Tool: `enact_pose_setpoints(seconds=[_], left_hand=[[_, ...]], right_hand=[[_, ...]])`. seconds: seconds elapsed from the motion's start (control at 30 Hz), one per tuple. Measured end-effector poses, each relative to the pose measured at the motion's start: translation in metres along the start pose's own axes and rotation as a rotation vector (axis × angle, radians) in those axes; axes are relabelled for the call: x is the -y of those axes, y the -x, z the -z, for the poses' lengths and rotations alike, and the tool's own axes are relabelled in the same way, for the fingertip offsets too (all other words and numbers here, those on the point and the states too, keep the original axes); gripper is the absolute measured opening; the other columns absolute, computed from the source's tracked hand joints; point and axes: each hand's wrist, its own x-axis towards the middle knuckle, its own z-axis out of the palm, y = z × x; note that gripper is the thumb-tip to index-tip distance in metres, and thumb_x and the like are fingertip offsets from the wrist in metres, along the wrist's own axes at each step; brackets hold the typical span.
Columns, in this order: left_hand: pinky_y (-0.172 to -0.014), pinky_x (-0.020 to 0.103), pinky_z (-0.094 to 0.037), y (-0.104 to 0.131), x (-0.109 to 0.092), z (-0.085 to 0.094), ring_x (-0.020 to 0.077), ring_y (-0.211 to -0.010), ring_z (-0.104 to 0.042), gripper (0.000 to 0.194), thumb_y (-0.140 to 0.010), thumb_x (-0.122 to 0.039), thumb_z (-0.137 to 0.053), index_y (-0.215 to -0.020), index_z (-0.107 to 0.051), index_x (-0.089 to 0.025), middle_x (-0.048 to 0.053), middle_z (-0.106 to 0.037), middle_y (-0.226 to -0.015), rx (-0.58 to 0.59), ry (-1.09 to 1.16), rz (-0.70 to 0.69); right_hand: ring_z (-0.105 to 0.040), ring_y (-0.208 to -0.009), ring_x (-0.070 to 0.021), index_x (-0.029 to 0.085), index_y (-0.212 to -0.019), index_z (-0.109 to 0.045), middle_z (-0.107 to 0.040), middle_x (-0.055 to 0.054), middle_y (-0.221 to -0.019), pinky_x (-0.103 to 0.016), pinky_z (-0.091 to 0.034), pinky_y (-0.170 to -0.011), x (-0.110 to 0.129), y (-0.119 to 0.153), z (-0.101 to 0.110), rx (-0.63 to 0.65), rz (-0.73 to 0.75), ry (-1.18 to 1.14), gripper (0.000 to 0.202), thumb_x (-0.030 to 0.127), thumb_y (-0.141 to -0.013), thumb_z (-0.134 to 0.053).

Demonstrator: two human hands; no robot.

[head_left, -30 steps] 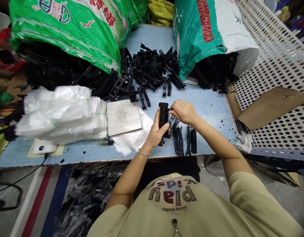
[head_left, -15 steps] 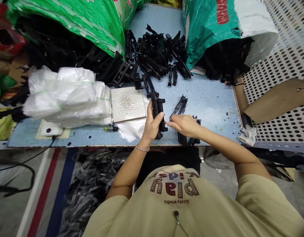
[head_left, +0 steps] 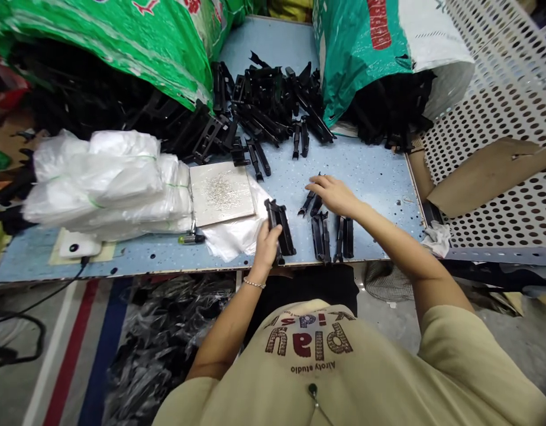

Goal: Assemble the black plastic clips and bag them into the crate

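Observation:
My left hand (head_left: 266, 247), with a bracelet at its wrist, is closed around a black plastic part (head_left: 282, 229) near the table's front edge. To its right, my right hand (head_left: 335, 194) reaches over a pair of slim black parts (head_left: 309, 203), its fingertips at their upper end. Whether those fingers grip them is hidden. Two more black pieces lie by the front edge, one black part (head_left: 320, 238) below my right hand and another black part (head_left: 343, 238) beside it. A white board (head_left: 223, 195) strewn with tiny pieces lies left of my left hand, on white plastic sheets (head_left: 231, 241).
A heap of black parts (head_left: 273, 100) lies at the back between a green sack (head_left: 122, 47) and a teal sack (head_left: 352, 53), both spilling similar parts. Bundled clear bags (head_left: 108, 177) and a white device (head_left: 80, 244) stand left. A perforated panel (head_left: 490, 118) borders the right.
My left hand has lowered the black part toward the table's front edge. My right hand has moved up and away from it, to the slim parts. The camera view has shifted slightly.

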Motion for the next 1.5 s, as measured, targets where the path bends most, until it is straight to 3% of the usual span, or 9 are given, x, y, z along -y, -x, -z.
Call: enact_pose_setpoints(seconds=[0.07,0.2,0.33,0.5,0.6,0.8,0.93,1.23,1.5], left_hand=[[-0.117,0.055,-0.039,0.008,0.018,-0.015,0.031,-0.127,-0.055,0.037,-0.09,-0.039,-0.061,-0.122,-0.064,-0.019,0.013,-0.063,-0.126,-0.006,-0.22,-0.073],[-0.125,0.062,-0.02,0.018,0.031,-0.041,0.0386,-0.147,-0.033,0.051,-0.09,-0.041,-0.063,-0.134,-0.059,-0.016,0.021,-0.043,-0.151,-0.002,-0.452,-0.208],[-0.126,0.06,-0.023,0.003,0.002,-0.032,0.0375,-0.151,-0.031,0.072,-0.088,-0.064,-0.063,-0.145,-0.049,-0.021,0.019,-0.038,-0.157,0.018,-0.125,-0.148],[-0.106,0.066,-0.047,-0.02,-0.06,-0.007,0.0451,-0.135,-0.055,0.087,-0.076,-0.083,-0.06,-0.141,-0.051,-0.026,0.016,-0.058,-0.143,0.649,0.592,0.184],[-0.086,0.06,-0.058,-0.018,-0.078,-0.005,0.0412,-0.11,-0.07,0.071,-0.08,-0.07,-0.066,-0.132,-0.056,-0.023,0.016,-0.071,-0.117,0.797,0.603,0.319],[-0.067,0.031,-0.057,0.002,-0.076,-0.016,0.0163,-0.07,-0.07,0.043,-0.081,-0.036,-0.078,-0.113,-0.055,-0.019,0.003,-0.071,-0.094,0.514,0.4,0.17],[-0.061,0.028,-0.056,0.007,-0.076,-0.014,0.0154,-0.068,-0.069,0.054,-0.084,-0.058,-0.073,-0.118,-0.055,-0.02,0.003,-0.07,-0.093,0.484,0.402,0.168],[-0.051,0.025,-0.05,0.014,-0.079,-0.015,0.0147,-0.055,-0.063,0.068,-0.084,-0.08,-0.055,-0.092,-0.069,-0.014,0.005,-0.069,-0.066,0.477,0.211,0.327],[-0.068,0.031,-0.057,0.007,-0.072,-0.014,0.02,-0.079,-0.07,0.061,-0.087,-0.078,-0.054,-0.091,-0.068,-0.019,0.007,-0.073,-0.086,0.111,0.154,0.05]], right_hand=[[-0.038,-0.147,-0.0364,0.019,-0.13,-0.065,-0.045,-0.017,-0.16,-0.061,-0.036,-0.112,-0.03,-0.014,0.005,0.032,0.029,0.228,0.04,0.008,-0.1,-0.042],[-0.033,-0.152,-0.0338,0.015,-0.129,-0.065,-0.053,-0.019,-0.152,-0.055,-0.034,-0.12,-0.06,-0.032,0.004,0.095,0.041,0.345,0.037,0.011,-0.103,-0.04],[-0.025,-0.158,-0.0286,0.02,-0.137,-0.058,-0.046,-0.013,-0.159,-0.053,-0.04,-0.12,-0.036,-0.03,0.003,-0.126,0.131,0.252,0.039,0.015,-0.106,-0.034],[-0.031,-0.155,-0.026,0.024,-0.146,-0.047,-0.048,-0.012,-0.155,-0.05,-0.048,-0.115,0.022,-0.013,0.004,-0.269,0.3,0.141,0.041,0.021,-0.11,-0.029],[-0.032,-0.155,-0.0251,0.028,-0.144,-0.049,-0.051,-0.009,-0.152,-0.05,-0.046,-0.117,0.036,-0.007,0.012,-0.263,0.451,0.129,0.039,0.02,-0.109,-0.033],[-0.061,-0.118,-0.0252,0.024,-0.135,-0.054,-0.065,-0.011,-0.123,-0.046,-0.054,-0.096,0.041,0.001,0.029,-0.415,0.289,0.035,0.035,0.035,-0.111,-0.031],[-0.059,-0.087,-0.0239,0.016,-0.11,-0.062,-0.067,-0.011,-0.093,-0.034,-0.046,-0.066,0.045,0.009,0.026,-0.304,0.223,0.182,0.051,0.054,-0.11,-0.028],[-0.047,-0.07,-0.0206,0.022,-0.078,-0.059,-0.056,-0.005,-0.073,-0.035,-0.031,-0.059,0.026,0.005,0.023,-0.173,0.411,0.358,0.06,0.067,-0.104,-0.03],[-0.057,-0.076,-0.0194,0.018,-0.096,-0.061,-0.066,-0.008,-0.086,-0.03,-0.034,-0.064,0.059,0.032,-0.001,-0.089,0.103,-0.009,0.069,0.064,-0.107,-0.011]])
